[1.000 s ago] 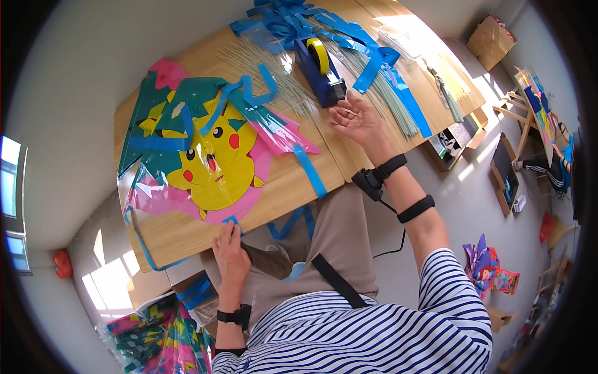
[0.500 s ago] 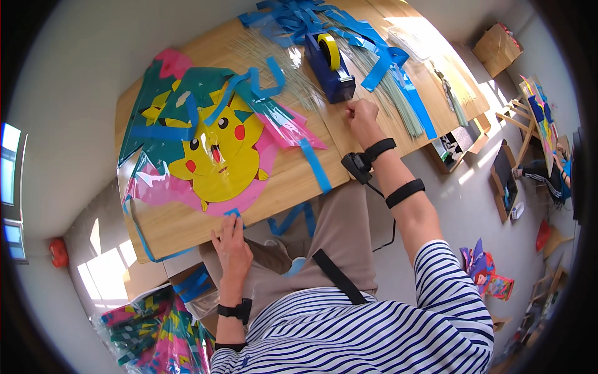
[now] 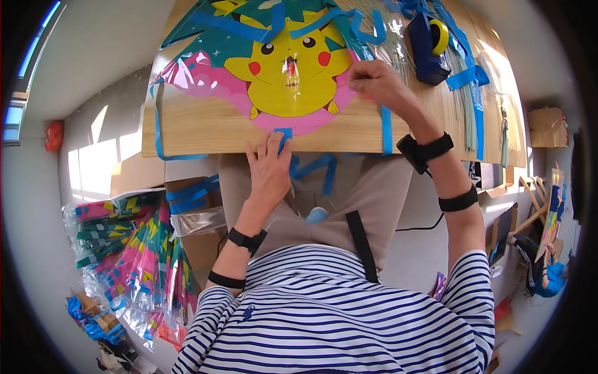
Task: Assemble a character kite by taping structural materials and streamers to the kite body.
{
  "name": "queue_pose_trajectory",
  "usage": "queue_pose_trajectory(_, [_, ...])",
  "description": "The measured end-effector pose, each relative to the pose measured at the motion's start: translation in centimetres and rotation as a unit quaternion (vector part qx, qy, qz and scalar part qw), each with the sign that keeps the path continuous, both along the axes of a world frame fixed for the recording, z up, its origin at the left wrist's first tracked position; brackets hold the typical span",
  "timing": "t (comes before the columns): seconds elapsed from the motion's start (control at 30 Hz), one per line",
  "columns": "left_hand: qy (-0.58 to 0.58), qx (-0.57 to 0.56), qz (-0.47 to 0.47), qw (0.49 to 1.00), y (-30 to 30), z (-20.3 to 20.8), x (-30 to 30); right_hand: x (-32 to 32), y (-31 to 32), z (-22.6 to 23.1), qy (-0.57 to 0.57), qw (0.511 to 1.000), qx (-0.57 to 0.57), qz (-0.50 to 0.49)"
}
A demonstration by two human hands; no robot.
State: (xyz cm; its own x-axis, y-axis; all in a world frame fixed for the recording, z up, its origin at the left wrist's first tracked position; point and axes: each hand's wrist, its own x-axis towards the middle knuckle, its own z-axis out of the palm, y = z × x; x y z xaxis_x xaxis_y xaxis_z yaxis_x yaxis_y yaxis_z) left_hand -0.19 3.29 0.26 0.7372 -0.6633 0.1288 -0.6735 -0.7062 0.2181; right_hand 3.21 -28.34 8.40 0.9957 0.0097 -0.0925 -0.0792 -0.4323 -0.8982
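Observation:
On the table in front of me lies a printed plastic sheet, like a kite skin [image 3: 293,93], with a yellow cartoon character on pink and green. My left hand [image 3: 270,165] is at the table's front edge, fingers stretched out over the sheet's lower tip. They press beside a short blue ribbon piece [image 3: 283,133] there. Above the sheet's right side is my right hand [image 3: 380,84], its fingertips pinched together; whatever is between them is too small to make out. Blue ribbon [image 3: 271,31] runs loosely across the sheet's upper part.
A dark blue tape dispenser [image 3: 428,53] with a yellow roll stands at the right, among thin pale sticks [image 3: 467,103] and blue ribbons. Folded printed sheets [image 3: 134,262] in plastic lie at lower left. Cartons and another person [image 3: 551,274] are at far right.
My right hand has moved from beside the tape dispenser to over the sheet's right side, still pinched. My left hand stays at the sheet's lower tip. The view has turned and shifted.

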Motion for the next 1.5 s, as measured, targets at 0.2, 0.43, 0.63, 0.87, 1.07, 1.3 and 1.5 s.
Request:
queue_pose_trajectory(0.2, [-0.001,-0.017,0.019,1.0,0.1,-0.2,-0.2,4.7,9.3,-1.6,-0.025,0.958,-0.189,0.214])
queue_pose_trajectory(0.43, [-0.022,-0.052,0.043,0.998,0.0,-1.4,-0.6,8.2,14.1,-4.6,0.012,0.883,-0.33,0.334])
queue_pose_trajectory(0.63, [-0.012,-0.074,0.047,0.996,0.3,-1.5,-0.6,8.4,14.9,-5.5,0.002,0.882,-0.325,0.342])
queue_pose_trajectory(0.87, [-0.005,-0.075,0.045,0.996,0.3,-1.4,-0.5,8.3,14.4,-6.9,-0.005,0.882,-0.318,0.348])
queue_pose_trajectory(1.07, [-0.016,-0.076,0.046,0.996,0.2,-1.7,-0.5,8.5,14.7,-7.2,0.007,0.879,-0.329,0.346])
queue_pose_trajectory(1.3, [-0.006,-0.064,0.048,0.997,0.2,-1.6,-0.6,8.8,14.7,-7.3,0.0,0.878,-0.327,0.348])
queue_pose_trajectory(1.5, [0.0,-0.06,0.05,0.997,0.2,-1.3,-0.6,8.8,14.6,-7.7,-0.005,0.884,-0.318,0.344])
